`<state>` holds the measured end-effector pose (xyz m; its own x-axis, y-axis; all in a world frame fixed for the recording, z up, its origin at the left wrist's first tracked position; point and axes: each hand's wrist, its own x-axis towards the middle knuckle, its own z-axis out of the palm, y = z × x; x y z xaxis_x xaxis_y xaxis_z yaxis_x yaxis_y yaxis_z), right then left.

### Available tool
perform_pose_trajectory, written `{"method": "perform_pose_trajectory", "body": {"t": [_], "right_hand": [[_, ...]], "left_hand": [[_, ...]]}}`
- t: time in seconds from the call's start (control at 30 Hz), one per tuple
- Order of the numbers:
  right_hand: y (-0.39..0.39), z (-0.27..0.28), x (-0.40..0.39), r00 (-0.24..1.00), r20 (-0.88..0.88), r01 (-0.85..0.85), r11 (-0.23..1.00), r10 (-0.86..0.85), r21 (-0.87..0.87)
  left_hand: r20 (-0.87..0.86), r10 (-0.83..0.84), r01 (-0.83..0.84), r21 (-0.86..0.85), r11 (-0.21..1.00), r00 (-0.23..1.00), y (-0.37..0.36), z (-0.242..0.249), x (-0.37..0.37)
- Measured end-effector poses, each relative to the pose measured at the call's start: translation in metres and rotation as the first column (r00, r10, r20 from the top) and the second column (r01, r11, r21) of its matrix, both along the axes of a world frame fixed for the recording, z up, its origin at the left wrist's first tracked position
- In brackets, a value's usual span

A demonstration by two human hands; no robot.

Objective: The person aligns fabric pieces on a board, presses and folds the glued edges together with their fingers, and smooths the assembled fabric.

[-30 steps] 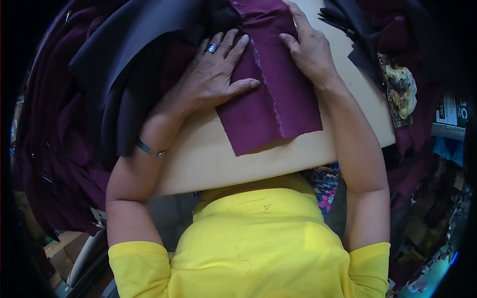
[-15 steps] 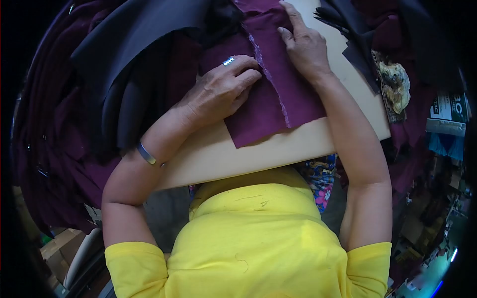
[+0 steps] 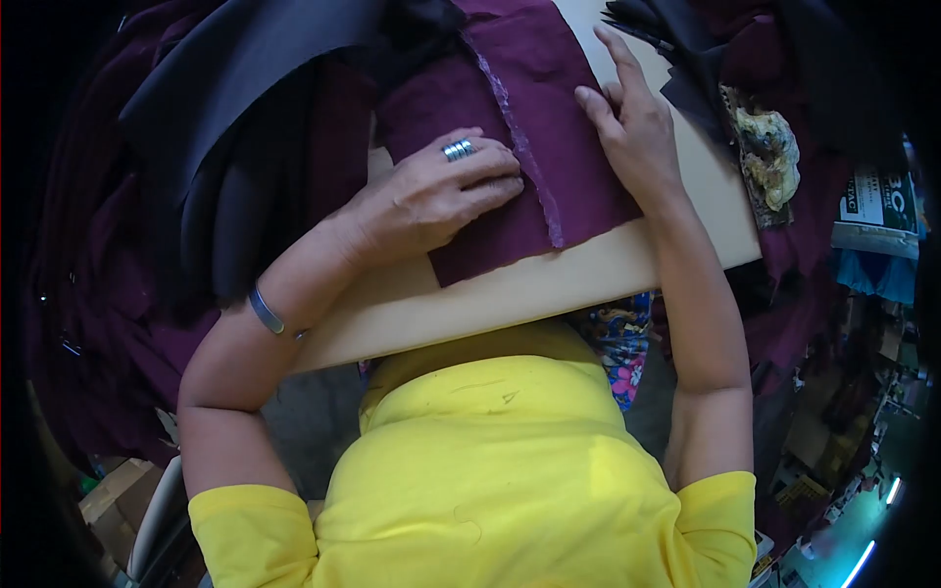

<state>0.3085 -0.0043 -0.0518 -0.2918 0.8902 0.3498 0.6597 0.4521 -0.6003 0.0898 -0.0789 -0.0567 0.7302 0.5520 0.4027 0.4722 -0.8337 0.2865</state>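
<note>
A maroon cloth piece lies on the cream tabletop, with a frayed, pale-edged seam running down its middle. My left hand, wearing a ring, rests on the cloth just left of the seam, its fingers curled together; what its fingertips hold, if anything, is hidden. At the cloth's right edge is my right hand, its index finger stretched upward and its thumb apart, with nothing held.
Dark grey cloth and maroon cloth are heaped at the left. More dark cloth lies at the upper right, beside a crumpled yellowish bundle. Farther right hangs a printed bag.
My right hand has moved off the cloth's upper part to its right edge, lower down. My left hand sits slightly lower on the cloth. The whole view has shifted a little.
</note>
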Motion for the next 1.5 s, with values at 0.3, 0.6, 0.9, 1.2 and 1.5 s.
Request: {"method": "perform_pose_trajectory", "body": {"t": [0.3,0.6,0.9,1.2,1.5], "right_hand": [[-0.043,-0.006,0.02,0.992,-0.051,-0.108,0.989,0.113,0.1],[-0.058,-0.013,0.034,0.981,-0.112,-0.153,0.986,0.16,0.071],[-0.061,-0.007,0.033,0.989,-0.079,-0.123,0.992,0.126,0.04],[-0.057,-0.012,0.034,0.987,-0.052,-0.146,0.979,0.155,0.144],[-0.057,-0.013,0.035,0.986,-0.038,-0.152,0.974,0.161,0.17]], "left_hand": [[-0.005,0.136,-0.136,-0.042,0.99,0.991,-0.016,-0.002,0.017],[-0.045,0.078,-0.081,-0.062,0.995,0.996,-0.016,-0.005,0.013],[-0.08,0.119,-0.123,-0.039,0.992,0.99,-0.019,-0.004,0.016],[-0.265,0.102,-0.123,-0.062,0.99,0.959,-0.033,0.013,0.025],[-0.285,0.135,-0.145,-0.013,0.989,0.949,-0.039,0.007,0.027]]}}
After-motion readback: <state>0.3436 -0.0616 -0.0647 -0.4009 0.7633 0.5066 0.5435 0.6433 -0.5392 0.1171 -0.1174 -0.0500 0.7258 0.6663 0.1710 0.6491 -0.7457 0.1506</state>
